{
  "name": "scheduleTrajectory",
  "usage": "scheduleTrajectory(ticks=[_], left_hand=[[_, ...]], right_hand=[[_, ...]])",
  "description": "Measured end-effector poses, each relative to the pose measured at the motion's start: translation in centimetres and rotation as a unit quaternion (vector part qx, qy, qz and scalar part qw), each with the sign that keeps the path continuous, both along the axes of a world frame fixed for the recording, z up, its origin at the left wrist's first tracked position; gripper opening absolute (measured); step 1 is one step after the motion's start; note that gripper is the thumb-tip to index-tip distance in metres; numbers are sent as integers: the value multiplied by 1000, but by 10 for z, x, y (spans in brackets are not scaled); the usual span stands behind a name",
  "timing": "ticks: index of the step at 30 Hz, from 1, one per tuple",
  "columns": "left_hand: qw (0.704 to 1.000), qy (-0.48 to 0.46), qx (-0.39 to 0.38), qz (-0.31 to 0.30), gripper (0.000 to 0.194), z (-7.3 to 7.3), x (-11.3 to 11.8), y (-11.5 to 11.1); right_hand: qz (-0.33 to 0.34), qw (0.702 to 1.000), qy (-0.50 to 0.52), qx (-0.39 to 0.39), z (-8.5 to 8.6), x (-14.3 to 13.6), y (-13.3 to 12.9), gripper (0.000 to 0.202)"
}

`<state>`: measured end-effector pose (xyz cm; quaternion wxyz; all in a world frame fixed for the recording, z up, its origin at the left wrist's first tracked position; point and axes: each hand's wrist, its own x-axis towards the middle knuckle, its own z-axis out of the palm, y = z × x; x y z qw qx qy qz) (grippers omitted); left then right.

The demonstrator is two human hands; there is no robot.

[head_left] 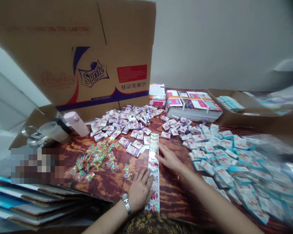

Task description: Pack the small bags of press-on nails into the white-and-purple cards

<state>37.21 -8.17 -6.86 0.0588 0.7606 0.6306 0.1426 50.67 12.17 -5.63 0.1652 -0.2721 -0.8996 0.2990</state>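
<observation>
A long white strip of small coloured stickers [154,172] lies lengthwise on the table in front of me. My left hand [139,191], with a silver watch at its wrist, rests flat on the lower left side of the strip, fingers stretched out. From the right, my right hand [169,158] reaches to the strip's upper part, its fingers apart at the edge. Left of the strip are a small clear packet of coloured candy-like pieces [127,171] and a heap of similar packets [97,157]. Small purple-and-white boxes [133,150] lie just beyond.
A big cardboard carton [100,55] stands at the back left, near a pink bottle [76,123]. Many blue-and-white boxes [224,162] cover the right side. Behind them are a strapped bundle of printed cards [194,104] and an open carton [254,122]. Flattened cardboard [39,201] is stacked at lower left.
</observation>
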Motion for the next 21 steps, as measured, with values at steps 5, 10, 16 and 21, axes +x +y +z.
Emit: scheduleTrajectory(ticks=[5,10,16,21], left_hand=[[1000,13,-14,2,50,-5,-2,0],[1000,10,-14,10,51,-6,-3,1],[1000,-9,-11,14,51,-4,-1,1],[998,-62,8,17,53,5,-4,4]], right_hand=[[108,981,-135,84,-14,-3,-23,70],[88,982,-131,100,-12,-4,-26,59],[62,989,-103,81,-11,-4,-37,46],[47,994,-17,96,-11,-2,-47,24]])
